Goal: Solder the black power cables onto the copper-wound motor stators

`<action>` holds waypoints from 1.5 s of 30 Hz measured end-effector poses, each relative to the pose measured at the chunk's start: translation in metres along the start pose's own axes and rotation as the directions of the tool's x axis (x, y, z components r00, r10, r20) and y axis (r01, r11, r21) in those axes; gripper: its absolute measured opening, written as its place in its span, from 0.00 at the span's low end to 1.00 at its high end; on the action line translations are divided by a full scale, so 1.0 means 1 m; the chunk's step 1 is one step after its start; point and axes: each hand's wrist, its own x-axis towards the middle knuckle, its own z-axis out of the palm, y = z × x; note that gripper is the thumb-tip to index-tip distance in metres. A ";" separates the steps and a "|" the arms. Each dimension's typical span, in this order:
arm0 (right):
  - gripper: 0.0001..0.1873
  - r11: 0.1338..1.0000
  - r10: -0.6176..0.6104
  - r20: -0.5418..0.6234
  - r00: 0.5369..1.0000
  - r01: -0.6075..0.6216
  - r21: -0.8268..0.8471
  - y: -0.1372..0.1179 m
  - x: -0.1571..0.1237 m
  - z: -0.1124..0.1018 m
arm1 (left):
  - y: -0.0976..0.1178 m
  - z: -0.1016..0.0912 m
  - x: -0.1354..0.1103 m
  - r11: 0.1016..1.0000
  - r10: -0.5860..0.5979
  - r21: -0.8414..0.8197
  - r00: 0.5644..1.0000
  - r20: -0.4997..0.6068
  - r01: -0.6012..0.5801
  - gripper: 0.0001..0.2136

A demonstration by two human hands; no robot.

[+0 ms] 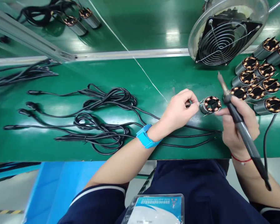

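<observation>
Blue lettering and a red logo head the clear-cased badge point(158, 209) on my chest, at 6 o'clock in the view; the characters face away from the camera and are too small to read with certainty.

Around me on the green bench point(67, 74), coiled black cables point(109, 99) spread at 9 o'clock, their loose ends running under my left forearm toward my right hand point(232, 135). A round-grilled fan point(220, 48) in a clear housing stands at 1 o'clock, and a cluster of copper-wound cylinders point(256, 91) crowds 3 o'clock. The soldering iron point(242, 127) and my right hand cut across the near edge of that cluster, hiding part of it. At 11 o'clock, beyond a metal rail point(130, 55), lie two more cylinders point(76, 26); a thin pale strand point(144, 73) slants from 12 o'clock down to my left hand point(180, 109).

Between my hands sits a single wound core point(212, 104), its copper ring facing up. My left thumb and forefinger, pinched narrow, meet at its fine wire leads, at the core's 9 o'clock. My right hand is closed around the iron, its tip pointing to 11 o'clock and well apart from the core, while an outstretched finger reaches the core's edge at 4 o'clock; whether it touches, I cannot tell.
</observation>
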 end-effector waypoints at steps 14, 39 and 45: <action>0.08 0.986 -0.029 -0.043 0.999 0.035 0.160 -0.004 -0.018 -0.007 | 0.002 0.003 -0.001 0.991 0.031 0.135 0.999 -0.027 -0.027 0.09; 0.25 0.997 0.080 0.130 0.988 -0.081 0.007 -0.014 -0.001 -0.008 | 0.002 0.003 0.000 0.991 0.015 0.135 0.999 -0.042 -0.009 0.08; 0.22 0.987 0.113 0.315 0.942 -0.070 -0.145 -0.019 0.027 -0.002 | 0.002 0.003 0.000 0.989 0.014 0.147 0.999 -0.037 -0.008 0.08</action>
